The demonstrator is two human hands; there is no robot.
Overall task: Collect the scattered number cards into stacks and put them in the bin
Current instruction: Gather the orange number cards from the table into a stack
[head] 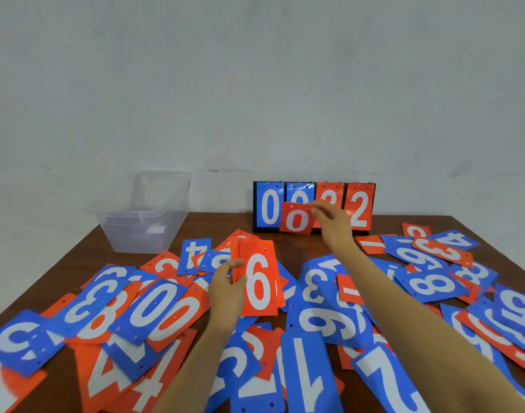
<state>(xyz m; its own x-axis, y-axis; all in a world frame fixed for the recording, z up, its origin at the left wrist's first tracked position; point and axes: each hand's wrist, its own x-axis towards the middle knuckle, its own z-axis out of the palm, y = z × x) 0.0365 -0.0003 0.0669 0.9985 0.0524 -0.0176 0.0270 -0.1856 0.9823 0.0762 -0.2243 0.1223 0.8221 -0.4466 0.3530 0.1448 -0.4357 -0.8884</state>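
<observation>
Head view: a clear plastic rectangular bin (142, 236) stands at the far left of the brown wooden table (213, 225), close to the pale wall. Its walls are hazy, and I cannot tell what is inside it. It sits well apart from both hands.

The left hand (225, 289) is curled round a small stack of orange number cards (259, 281) held upright above the middle of the table. The thumb lies across the front and the fingers are behind. The top card shows a white 6.

The right hand (330, 222) reaches further back and pinches the top right corner of a single orange card with a white 0 (295, 219) between thumb and fingertips. That card hangs lifted in front of a black flip scoreboard (269, 208) standing at the back edge. The scoreboard's ringed panels read blue 0, blue 0, orange 2, orange 2, and the two middle panels are partly covered by the lifted card and the hand.

Loose blue and orange number cards (154, 308) lie scattered and overlapping across nearly the whole tabletop. They reach from the near edge up to just beside the bin and the scoreboard.
</observation>
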